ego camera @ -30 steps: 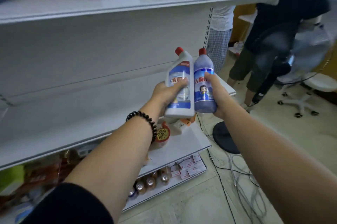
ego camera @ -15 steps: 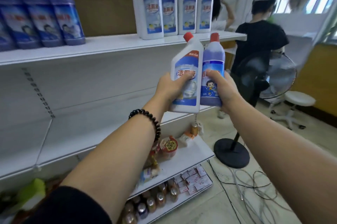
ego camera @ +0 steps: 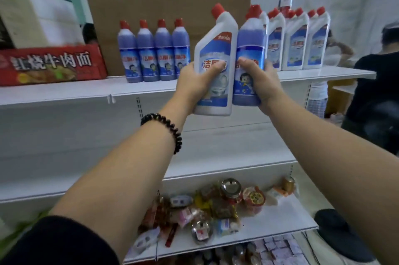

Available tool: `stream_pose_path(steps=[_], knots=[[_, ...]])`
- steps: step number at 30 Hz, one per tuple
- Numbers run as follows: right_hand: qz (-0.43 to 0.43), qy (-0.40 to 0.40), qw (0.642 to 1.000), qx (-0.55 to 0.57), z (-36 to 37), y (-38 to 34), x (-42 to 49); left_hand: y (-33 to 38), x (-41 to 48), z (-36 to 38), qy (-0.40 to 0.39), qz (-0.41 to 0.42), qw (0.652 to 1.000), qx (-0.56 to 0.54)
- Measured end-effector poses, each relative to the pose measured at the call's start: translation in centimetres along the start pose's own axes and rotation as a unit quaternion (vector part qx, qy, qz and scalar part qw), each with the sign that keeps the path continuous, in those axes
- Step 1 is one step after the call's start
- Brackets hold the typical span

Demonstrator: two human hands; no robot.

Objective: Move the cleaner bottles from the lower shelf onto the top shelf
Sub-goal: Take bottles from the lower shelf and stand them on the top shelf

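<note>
Mid-lift: white bottle [ego camera: 216, 49] is gripped by left hand [ego camera: 194, 85], purple bottle [ego camera: 251, 40] by right hand [ego camera: 263, 83]; set-down on top shelf [ego camera: 64, 94] is likely needed next.

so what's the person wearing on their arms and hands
A black beaded bracelet circles the left wrist, and a black sleeve covers that arm above the forearm. The right arm shows neither. The left hand and right hand are ungloved.
</note>
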State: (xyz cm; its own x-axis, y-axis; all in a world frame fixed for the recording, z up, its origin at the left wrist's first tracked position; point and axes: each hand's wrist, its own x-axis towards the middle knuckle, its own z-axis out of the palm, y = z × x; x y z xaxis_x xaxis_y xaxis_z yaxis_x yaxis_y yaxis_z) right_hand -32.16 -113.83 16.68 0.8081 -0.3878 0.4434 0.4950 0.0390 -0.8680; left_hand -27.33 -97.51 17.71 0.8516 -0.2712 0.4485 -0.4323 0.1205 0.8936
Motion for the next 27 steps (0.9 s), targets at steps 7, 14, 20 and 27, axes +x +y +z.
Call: stream_pose_path(steps=[7,14,20,27], knots=[[0.025,-0.086,0.995,0.034,7.8,1.1,4.2,1.6,2.4,-7.2,0.082,0.046,0.995,0.034],[-0.009,-0.165,0.986,0.037,14.7,3.6,8.3,1.1,5.3,-13.3,0.188,0.077,0.975,0.085],[-0.021,-0.225,0.973,-0.05,20.1,6.1,11.3,-0.7,7.2,-18.8,0.282,0.097,0.947,0.121],[-0.003,-0.245,0.966,-0.086,25.2,9.7,13.1,-2.6,8.2,-25.5,0.352,0.088,0.931,0.043]])
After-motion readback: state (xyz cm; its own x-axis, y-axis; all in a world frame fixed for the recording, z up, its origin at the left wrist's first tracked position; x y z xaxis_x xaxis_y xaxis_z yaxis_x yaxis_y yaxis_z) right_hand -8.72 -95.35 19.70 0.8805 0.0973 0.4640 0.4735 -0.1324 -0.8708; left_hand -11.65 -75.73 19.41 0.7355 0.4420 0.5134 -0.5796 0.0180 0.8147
